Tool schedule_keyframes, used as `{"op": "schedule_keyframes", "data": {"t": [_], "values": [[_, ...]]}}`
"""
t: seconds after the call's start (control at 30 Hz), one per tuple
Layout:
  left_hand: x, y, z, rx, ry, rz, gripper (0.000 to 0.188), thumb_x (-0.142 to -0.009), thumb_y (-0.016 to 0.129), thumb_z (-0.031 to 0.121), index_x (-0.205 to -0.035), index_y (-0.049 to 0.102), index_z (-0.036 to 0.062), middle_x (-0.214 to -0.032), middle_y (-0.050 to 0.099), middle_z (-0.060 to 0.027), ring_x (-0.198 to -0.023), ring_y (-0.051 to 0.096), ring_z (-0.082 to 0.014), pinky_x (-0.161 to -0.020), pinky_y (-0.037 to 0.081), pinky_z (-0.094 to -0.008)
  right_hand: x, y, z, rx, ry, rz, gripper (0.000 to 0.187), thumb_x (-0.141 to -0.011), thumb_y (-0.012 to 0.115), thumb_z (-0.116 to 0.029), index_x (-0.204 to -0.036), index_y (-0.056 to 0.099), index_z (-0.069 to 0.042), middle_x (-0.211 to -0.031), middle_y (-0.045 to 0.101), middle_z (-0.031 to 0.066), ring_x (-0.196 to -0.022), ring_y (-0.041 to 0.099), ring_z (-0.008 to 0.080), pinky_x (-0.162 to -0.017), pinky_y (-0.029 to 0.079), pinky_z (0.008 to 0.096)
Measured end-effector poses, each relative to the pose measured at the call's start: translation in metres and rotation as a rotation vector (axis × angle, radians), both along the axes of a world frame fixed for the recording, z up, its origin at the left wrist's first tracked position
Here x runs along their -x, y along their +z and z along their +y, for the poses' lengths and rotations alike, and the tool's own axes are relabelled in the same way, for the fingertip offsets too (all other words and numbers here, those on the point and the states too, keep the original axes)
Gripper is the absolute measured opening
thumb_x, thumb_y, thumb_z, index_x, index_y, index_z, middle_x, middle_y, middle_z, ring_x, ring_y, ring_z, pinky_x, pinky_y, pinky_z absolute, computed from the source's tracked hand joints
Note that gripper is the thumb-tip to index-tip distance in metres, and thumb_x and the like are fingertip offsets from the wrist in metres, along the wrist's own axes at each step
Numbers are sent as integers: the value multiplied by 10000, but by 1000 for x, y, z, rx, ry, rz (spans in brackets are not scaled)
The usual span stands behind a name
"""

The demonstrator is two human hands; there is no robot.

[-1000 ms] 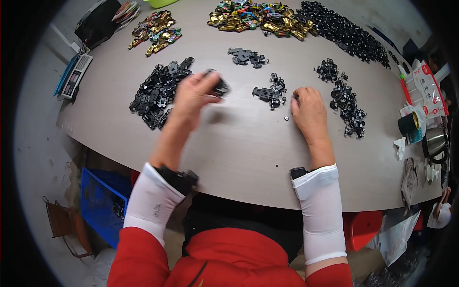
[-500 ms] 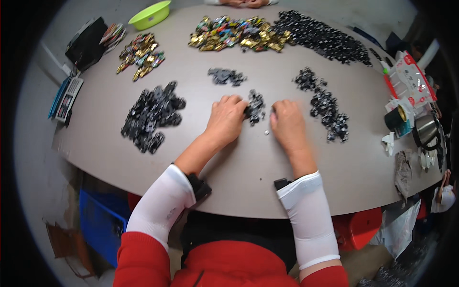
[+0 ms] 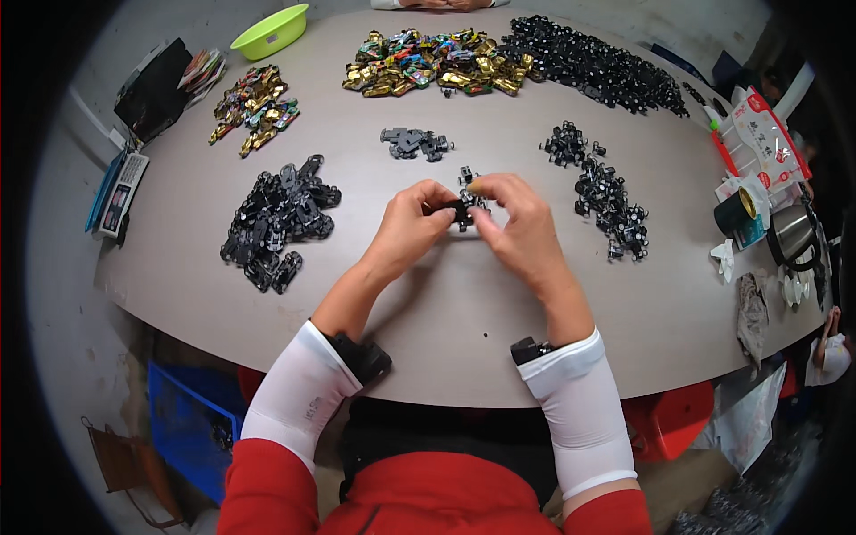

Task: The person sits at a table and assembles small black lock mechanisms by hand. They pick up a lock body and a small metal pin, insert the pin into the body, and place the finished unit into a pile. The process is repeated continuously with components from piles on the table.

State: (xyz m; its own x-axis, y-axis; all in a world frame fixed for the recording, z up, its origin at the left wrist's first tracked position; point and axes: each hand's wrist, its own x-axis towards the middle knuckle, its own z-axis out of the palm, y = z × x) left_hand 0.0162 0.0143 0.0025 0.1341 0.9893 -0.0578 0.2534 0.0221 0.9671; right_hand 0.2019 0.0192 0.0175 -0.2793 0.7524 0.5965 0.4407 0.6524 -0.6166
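Note:
My left hand [image 3: 412, 221] and my right hand [image 3: 514, 221] meet over the middle of the grey table [image 3: 464, 312]. Both pinch one small black plastic part [image 3: 460, 211] between their fingertips. Just beyond the fingers lies a small cluster of black parts [image 3: 467, 178]. A large heap of black parts [image 3: 278, 218] lies to the left of my left hand. Strings of small black pieces [image 3: 611, 201] lie to the right of my right hand. A small dark bit [image 3: 485, 336] lies on the table near my right forearm.
A grey-part cluster [image 3: 412, 143] sits farther back. Gold and coloured pieces form piles at the back [image 3: 428, 62] and back left [image 3: 254, 107]. A green bowl [image 3: 270, 31], a calculator [image 3: 120, 192], a metal kettle [image 3: 794, 234] and another person's hands [image 3: 437, 4] ring the table.
My left hand left the big black heap and came to the centre. My right hand moved in to meet it, and both now grip one black part together.

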Motion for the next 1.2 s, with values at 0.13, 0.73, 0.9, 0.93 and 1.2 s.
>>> {"op": "schedule_keyframes", "data": {"t": [0.13, 0.73, 0.9, 0.93, 1.2], "values": [[-1, 4, -7, 121, -2, -313, 177, -909, 630, 68, -1073, 623, 3, -999, 646, -43, -879, 625, -120, -777, 543, -263, 6, 0, -7, -36, 80, -42, 206, -781, 668, -14, -985, 648, -34, -1025, 671, 110, -979, 626, 297, -849, 517, 382], [0, -2, -12, 254, 163, -745, 154, -932, 652, 125, -1053, 653, 29, -951, 675, -36, -853, 628, -103, -769, 533, -260, 9, -1, -8, -1, 32, -98, 302, -761, 728, -10, -1049, 639, -29, -982, 670, 108, -914, 632, 290, -796, 514, 371], [0, -10, -12, 274, 160, -831, 163, -929, 667, 149, -1041, 655, 31, -946, 680, -35, -850, 624, -104, -781, 523, -257, 8, -2, -8, 67, 39, -108, 316, -766, 732, -15, -1067, 635, -22, -984, 670, 117, -918, 640, 295, -793, 518, 367], [0, -11, -12, 281, 155, -854, 167, -927, 671, 155, -1039, 656, 32, -949, 682, -36, -853, 624, -106, -787, 520, -257, 8, -2, -8, 65, 41, -95, 316, -766, 733, -16, -1066, 635, -20, -981, 670, 120, -920, 644, 296, -794, 520, 366], [-3, -8, -16, 231, 105, -964, 175, -942, 653, 173, -1045, 651, 32, -958, 687, -43, -887, 630, -115, -824, 505, -266, 12, 0, -10, 94, 50, 17, 351, -758, 744, -20, -1091, 634, 2, -985, 679, 137, -918, 689, 274, -812, 542, 346]]}}
